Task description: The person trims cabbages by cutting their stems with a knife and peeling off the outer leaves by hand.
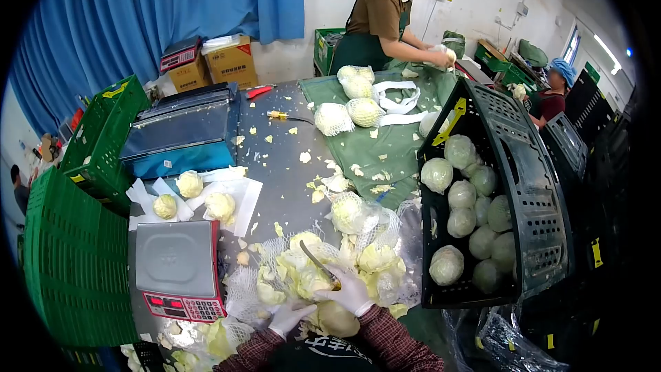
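Cluttered grey table [282, 176].
Right hand [351, 292] grips a curved knife [316, 260]; left hand [289, 317], fingers extended, lies against a cabbage [336, 319] that could roll, making the knife slip.

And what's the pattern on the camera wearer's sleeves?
The sleeves have a dark red check, seen in the head view.

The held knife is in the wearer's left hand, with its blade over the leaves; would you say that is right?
Not quite: the head view shows the held knife in the right hand; its blade is indeed over the leaves.
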`<state>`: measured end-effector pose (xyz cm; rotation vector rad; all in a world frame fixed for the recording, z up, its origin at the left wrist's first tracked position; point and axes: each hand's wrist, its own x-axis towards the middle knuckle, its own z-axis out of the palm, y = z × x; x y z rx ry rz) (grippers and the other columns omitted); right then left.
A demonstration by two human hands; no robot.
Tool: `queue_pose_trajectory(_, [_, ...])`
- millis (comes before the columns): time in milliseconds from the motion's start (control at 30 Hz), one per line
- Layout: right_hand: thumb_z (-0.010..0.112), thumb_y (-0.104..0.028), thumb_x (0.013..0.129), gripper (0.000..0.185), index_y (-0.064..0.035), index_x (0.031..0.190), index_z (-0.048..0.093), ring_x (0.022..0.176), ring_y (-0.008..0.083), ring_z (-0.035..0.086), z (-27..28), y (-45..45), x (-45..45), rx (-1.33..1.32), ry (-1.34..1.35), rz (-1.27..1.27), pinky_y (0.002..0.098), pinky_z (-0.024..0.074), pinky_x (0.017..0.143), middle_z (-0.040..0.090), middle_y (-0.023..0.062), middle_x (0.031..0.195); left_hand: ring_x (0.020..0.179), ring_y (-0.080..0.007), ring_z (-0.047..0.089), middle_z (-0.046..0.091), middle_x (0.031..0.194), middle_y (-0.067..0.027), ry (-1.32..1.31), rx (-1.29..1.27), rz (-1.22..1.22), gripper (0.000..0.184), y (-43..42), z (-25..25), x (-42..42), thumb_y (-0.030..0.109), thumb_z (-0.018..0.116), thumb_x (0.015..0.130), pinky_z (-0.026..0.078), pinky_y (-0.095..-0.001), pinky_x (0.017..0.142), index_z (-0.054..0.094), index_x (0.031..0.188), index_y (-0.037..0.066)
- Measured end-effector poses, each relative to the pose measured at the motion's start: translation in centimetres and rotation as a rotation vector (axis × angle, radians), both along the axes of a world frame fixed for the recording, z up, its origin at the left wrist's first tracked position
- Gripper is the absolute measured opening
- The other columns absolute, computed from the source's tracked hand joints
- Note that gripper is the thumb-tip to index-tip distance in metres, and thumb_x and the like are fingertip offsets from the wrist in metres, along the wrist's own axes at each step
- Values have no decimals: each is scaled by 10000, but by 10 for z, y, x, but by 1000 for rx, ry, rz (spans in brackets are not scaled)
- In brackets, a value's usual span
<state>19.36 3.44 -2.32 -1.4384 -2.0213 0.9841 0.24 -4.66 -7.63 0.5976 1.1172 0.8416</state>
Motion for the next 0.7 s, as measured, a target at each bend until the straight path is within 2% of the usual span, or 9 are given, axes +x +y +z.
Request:
queue_pose_trajectory(100, [751,-356,740,634,-106,1277,524,1118,281,565,-15,7,11,-27,122,122,330,450,940,536,114,1298,1270,-400,375,382,1336,-270,959,485,-70,1009,24,38,-9,349,853,604,371,-441,1024,305,1329,-90])
queue_pose_trajectory(200, [736,-321,760,571,-96,1246,536,1037,267,607,-23,4,10,-15,201,201,326,488,873,549,107,1277,1262,-416,353,387,1320,-280,1158,788,-441,1062,52,26,0,345,872,554,338,-421,1053,301,1344,-77])
queue_pose_trajectory(267, [718,-312,778,527,-96,1226,544,976,260,625,-23,-5,11,19,120,92,327,505,822,553,108,1263,1240,-404,383,398,1314,-273,1117,829,-368,1105,63,16,5,375,875,544,335,-414,1054,282,1363,-69])
queue_pose_trajectory(333, [701,-304,796,484,-96,1207,552,915,252,643,-7,-13,14,50,43,-31,328,522,770,558,109,1249,1238,-401,389,406,1315,-271,696,653,-185,1094,68,18,6,394,864,559,327,-427,1058,282,1370,-52])
queue_pose_trajectory(400, [668,-289,827,413,-101,1180,564,806,239,652,24,-16,23,38,-283,-332,332,529,677,591,112,1179,1234,-392,397,416,1308,-266,674,657,-145,1097,67,21,12,391,868,556,323,-428,1061,278,1378,-35])
queue_pose_trajectory(433, [636,-310,853,410,-118,1206,558,713,262,642,25,-21,26,171,-312,-302,355,521,628,643,106,1026,1230,-388,402,420,1305,-262,775,679,-132,1105,66,19,15,381,876,541,326,-426,1058,282,1378,-26])
queue_pose_trajectory(533, [643,-312,855,455,-148,1267,539,709,259,645,2,-48,27,178,-222,-92,363,509,588,656,107,919,1220,-383,409,423,1300,-256,899,664,-120,1116,65,18,23,374,887,519,329,-425,1055,289,1377,-17])
queue_pose_trajectory(567, [619,-329,869,504,-116,1310,502,590,262,614,-9,-51,23,322,-188,-42,378,483,519,639,104,779,1216,-383,410,423,1299,-254,928,628,-115,1120,66,19,25,377,889,512,329,-427,1054,292,1375,-18])
queue_pose_trajectory(700, [616,-319,871,575,-59,1353,442,481,249,576,-17,-60,16,321,-376,-13,360,469,459,612,85,650,1221,-388,399,419,1300,-254,876,603,-113,1110,69,14,25,384,879,517,327,-430,1052,298,1370,-24])
